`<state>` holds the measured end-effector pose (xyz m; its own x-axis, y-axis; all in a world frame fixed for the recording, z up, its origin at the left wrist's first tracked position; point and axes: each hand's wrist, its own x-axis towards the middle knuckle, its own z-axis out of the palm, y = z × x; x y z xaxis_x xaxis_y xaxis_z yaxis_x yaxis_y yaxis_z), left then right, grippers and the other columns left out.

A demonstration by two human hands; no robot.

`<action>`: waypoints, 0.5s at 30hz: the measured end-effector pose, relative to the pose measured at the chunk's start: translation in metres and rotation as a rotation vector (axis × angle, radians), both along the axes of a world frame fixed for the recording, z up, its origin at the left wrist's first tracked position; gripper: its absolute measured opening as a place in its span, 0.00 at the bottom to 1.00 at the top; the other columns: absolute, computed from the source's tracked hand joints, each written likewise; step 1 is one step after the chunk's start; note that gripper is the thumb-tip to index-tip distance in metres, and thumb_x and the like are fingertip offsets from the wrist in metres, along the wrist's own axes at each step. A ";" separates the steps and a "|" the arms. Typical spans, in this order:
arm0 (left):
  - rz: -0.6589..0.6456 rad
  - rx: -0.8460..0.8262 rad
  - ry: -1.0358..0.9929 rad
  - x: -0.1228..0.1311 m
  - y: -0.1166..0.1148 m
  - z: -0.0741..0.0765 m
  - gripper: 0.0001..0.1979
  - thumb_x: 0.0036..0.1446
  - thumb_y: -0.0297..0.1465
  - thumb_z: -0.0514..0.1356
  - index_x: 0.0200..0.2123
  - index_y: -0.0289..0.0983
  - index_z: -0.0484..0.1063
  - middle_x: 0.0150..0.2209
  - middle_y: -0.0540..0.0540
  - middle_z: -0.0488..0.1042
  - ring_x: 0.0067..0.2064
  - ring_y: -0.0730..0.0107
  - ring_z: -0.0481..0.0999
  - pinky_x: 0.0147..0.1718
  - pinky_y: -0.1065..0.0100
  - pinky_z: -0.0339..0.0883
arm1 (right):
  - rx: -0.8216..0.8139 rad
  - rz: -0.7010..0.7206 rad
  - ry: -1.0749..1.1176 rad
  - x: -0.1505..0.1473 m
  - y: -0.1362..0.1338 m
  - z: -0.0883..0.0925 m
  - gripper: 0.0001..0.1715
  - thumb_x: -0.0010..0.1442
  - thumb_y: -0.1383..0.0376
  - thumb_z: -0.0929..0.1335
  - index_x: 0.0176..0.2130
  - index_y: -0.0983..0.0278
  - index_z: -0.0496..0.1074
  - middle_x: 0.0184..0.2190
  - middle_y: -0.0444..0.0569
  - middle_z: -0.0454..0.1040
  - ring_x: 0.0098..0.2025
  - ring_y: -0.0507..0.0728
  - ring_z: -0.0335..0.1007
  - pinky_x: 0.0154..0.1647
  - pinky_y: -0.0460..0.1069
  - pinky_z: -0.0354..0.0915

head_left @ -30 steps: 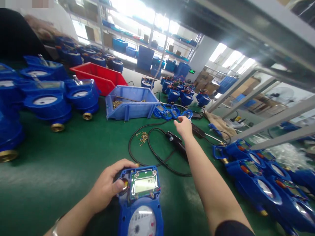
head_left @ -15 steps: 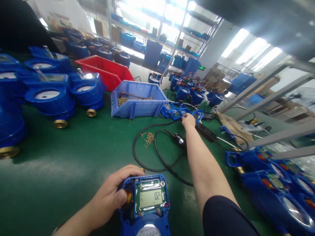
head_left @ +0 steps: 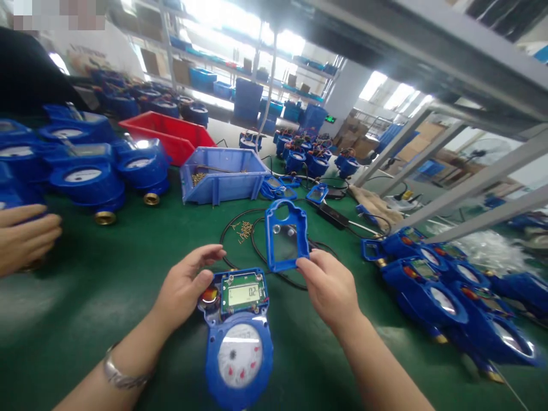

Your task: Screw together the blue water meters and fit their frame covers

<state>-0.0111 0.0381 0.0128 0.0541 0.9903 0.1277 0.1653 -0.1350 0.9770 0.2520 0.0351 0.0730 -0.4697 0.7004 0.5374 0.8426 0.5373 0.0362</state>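
My right hand (head_left: pixel 331 285) pinches a blue plastic meter cover (head_left: pixel 302 240) by its lower right corner and holds it up over the bench. The cover has a round hole and a clear window. Below and left of it lies a blue water meter (head_left: pixel 240 365), its electronics box uncovered, with a circuit board and a lit display (head_left: pixel 244 294) showing digits. Beside that box, my left hand (head_left: pixel 182 288) has its fingers stretched and its thumb at the box's left edge; whether it touches is unclear.
Several small brass screws (head_left: pixel 245 230) lie by a looped black cable (head_left: pixel 223 234). Behind stand a blue bin (head_left: pixel 233 185) and a red bin (head_left: pixel 166 134). Meters crowd the left and right (head_left: pixel 428 279). Another person's hand (head_left: pixel 28 240) reaches in at left. Metal rails (head_left: pixel 479 177) cross the right.
My right hand has come back from the pile of covers with one cover in it. My left hand has loosened around the meter. Another person's hand has appeared at left.
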 end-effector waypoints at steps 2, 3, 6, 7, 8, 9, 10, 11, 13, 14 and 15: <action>0.041 0.099 0.115 0.006 -0.004 0.015 0.33 0.51 0.52 0.55 0.53 0.36 0.63 0.48 0.38 0.72 0.50 0.54 0.70 0.50 0.57 0.63 | 0.067 0.081 -0.029 -0.003 -0.020 0.007 0.18 0.63 0.71 0.57 0.34 0.65 0.75 0.29 0.52 0.71 0.33 0.55 0.66 0.34 0.48 0.64; 0.056 0.152 0.176 0.011 -0.007 0.025 0.35 0.50 0.50 0.57 0.56 0.36 0.59 0.50 0.38 0.71 0.51 0.54 0.69 0.50 0.56 0.64 | 0.086 0.116 -0.041 -0.005 -0.027 0.010 0.19 0.63 0.72 0.57 0.34 0.66 0.75 0.29 0.53 0.71 0.33 0.56 0.65 0.37 0.50 0.65; 0.092 0.290 0.362 0.029 -0.021 0.056 0.47 0.44 0.46 0.64 0.62 0.39 0.47 0.57 0.38 0.63 0.56 0.51 0.65 0.51 0.55 0.63 | 0.085 0.179 -0.074 -0.012 -0.041 0.018 0.19 0.62 0.73 0.56 0.34 0.68 0.74 0.28 0.54 0.70 0.32 0.56 0.64 0.42 0.53 0.67; 0.093 0.317 0.426 0.035 -0.025 0.066 0.50 0.41 0.45 0.67 0.63 0.40 0.45 0.58 0.38 0.61 0.57 0.50 0.63 0.53 0.54 0.62 | 0.075 0.192 -0.087 -0.015 -0.045 0.020 0.19 0.62 0.73 0.56 0.34 0.68 0.74 0.27 0.54 0.69 0.31 0.56 0.64 0.43 0.53 0.67; 0.086 0.328 0.487 0.041 -0.029 0.073 0.52 0.39 0.43 0.68 0.63 0.41 0.44 0.59 0.38 0.60 0.58 0.49 0.63 0.54 0.54 0.61 | 0.067 0.202 -0.100 -0.018 -0.048 0.022 0.19 0.61 0.73 0.57 0.34 0.67 0.74 0.27 0.53 0.69 0.30 0.56 0.63 0.43 0.53 0.67; 0.077 0.322 0.545 0.046 -0.032 0.079 0.53 0.38 0.41 0.69 0.63 0.41 0.43 0.58 0.38 0.60 0.57 0.49 0.63 0.54 0.53 0.61 | 0.063 0.212 -0.111 -0.020 -0.051 0.024 0.18 0.61 0.73 0.57 0.33 0.67 0.74 0.26 0.52 0.68 0.29 0.55 0.63 0.43 0.53 0.67; 0.066 0.299 0.596 0.050 -0.035 0.083 0.53 0.37 0.40 0.70 0.63 0.42 0.44 0.56 0.39 0.61 0.56 0.48 0.64 0.53 0.52 0.62 | 0.060 0.224 -0.120 -0.022 -0.055 0.026 0.18 0.61 0.73 0.57 0.33 0.66 0.74 0.25 0.52 0.68 0.28 0.55 0.62 0.43 0.54 0.67; 0.055 0.267 0.635 0.054 -0.036 0.086 0.53 0.37 0.38 0.70 0.63 0.42 0.44 0.54 0.39 0.62 0.54 0.47 0.66 0.52 0.51 0.63 | 0.054 0.237 -0.126 -0.024 -0.058 0.028 0.18 0.61 0.73 0.57 0.33 0.66 0.74 0.24 0.51 0.67 0.28 0.55 0.61 0.43 0.54 0.67; 0.036 0.218 0.669 0.057 -0.037 0.089 0.52 0.36 0.36 0.70 0.62 0.41 0.46 0.50 0.40 0.65 0.51 0.47 0.69 0.51 0.49 0.64 | 0.046 0.262 -0.129 -0.026 -0.064 0.031 0.19 0.61 0.73 0.57 0.33 0.67 0.74 0.23 0.50 0.66 0.26 0.55 0.59 0.42 0.54 0.67; 0.026 0.206 0.664 0.058 -0.037 0.089 0.50 0.37 0.35 0.70 0.61 0.41 0.48 0.49 0.41 0.66 0.50 0.48 0.70 0.50 0.50 0.64 | 0.043 0.272 -0.128 -0.025 -0.067 0.033 0.19 0.61 0.73 0.56 0.33 0.67 0.74 0.23 0.50 0.66 0.25 0.55 0.59 0.42 0.55 0.67; 0.019 0.203 0.646 0.059 -0.036 0.090 0.48 0.37 0.34 0.70 0.60 0.42 0.50 0.49 0.41 0.66 0.50 0.49 0.70 0.51 0.50 0.64 | 0.039 0.280 -0.126 -0.024 -0.070 0.034 0.19 0.60 0.73 0.56 0.33 0.68 0.74 0.23 0.50 0.65 0.25 0.55 0.58 0.42 0.55 0.67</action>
<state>0.0484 0.0018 0.1028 0.1648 0.9518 0.2588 0.7117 -0.2964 0.6369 0.2277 -0.0351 0.1069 -0.7064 0.5140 0.4867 0.6494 0.7441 0.1567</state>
